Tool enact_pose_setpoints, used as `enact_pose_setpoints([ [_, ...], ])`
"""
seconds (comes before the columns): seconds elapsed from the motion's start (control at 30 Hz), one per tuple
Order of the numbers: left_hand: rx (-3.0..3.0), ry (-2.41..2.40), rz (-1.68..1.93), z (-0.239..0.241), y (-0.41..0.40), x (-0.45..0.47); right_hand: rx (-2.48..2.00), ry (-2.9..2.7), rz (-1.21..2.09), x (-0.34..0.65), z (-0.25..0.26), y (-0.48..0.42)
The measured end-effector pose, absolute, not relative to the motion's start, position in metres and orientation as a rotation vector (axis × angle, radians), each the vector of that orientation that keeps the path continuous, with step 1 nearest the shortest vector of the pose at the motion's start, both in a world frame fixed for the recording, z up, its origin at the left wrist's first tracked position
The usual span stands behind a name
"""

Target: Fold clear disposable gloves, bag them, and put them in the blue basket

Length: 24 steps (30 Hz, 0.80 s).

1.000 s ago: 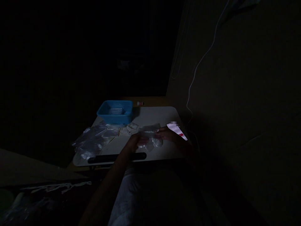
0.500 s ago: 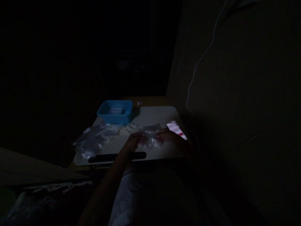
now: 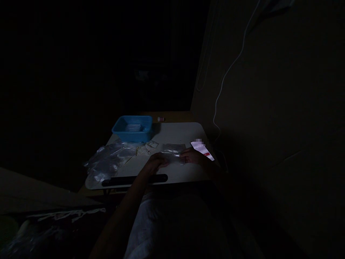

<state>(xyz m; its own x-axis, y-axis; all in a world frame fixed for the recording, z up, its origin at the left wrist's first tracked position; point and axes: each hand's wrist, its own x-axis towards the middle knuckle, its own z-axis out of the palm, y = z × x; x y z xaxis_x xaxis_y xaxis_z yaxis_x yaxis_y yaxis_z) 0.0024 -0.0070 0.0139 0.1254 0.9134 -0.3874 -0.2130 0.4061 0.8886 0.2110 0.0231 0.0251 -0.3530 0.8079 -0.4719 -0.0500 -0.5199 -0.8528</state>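
Observation:
The scene is very dark. A small white lap table (image 3: pixel 178 131) stands in front of me. My left hand (image 3: pixel 155 162) and my right hand (image 3: pixel 192 155) both pinch a small clear plastic bag (image 3: pixel 173 150), holding it flat between them just above the tabletop. The fingers of both hands are closed on its edges. What the bag holds is too dim to make out.
A blue plastic basket (image 3: pixel 132 128) stands at the table's far left. Crumpled clear plastic bags (image 3: pixel 106 162) lie left of my hands. A lit phone (image 3: pixel 202 149) rests at the right edge. A white cable (image 3: pixel 229 68) hangs on the wall. A dark slot (image 3: pixel 134 179) runs along the near edge.
The bag hung crumpled between my hands earlier. It is now pulled flatter and sits slightly higher and farther from me. My hands shifted only a little.

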Motion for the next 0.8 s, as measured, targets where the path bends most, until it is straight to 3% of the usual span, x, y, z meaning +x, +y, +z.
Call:
enact_pose_setpoints([
  [0.8, 0.593, 1.087, 0.969, 0.017, -0.001, 0.004, -1.120, -0.945, 1.945, 0.208, 0.011, 0.017],
])
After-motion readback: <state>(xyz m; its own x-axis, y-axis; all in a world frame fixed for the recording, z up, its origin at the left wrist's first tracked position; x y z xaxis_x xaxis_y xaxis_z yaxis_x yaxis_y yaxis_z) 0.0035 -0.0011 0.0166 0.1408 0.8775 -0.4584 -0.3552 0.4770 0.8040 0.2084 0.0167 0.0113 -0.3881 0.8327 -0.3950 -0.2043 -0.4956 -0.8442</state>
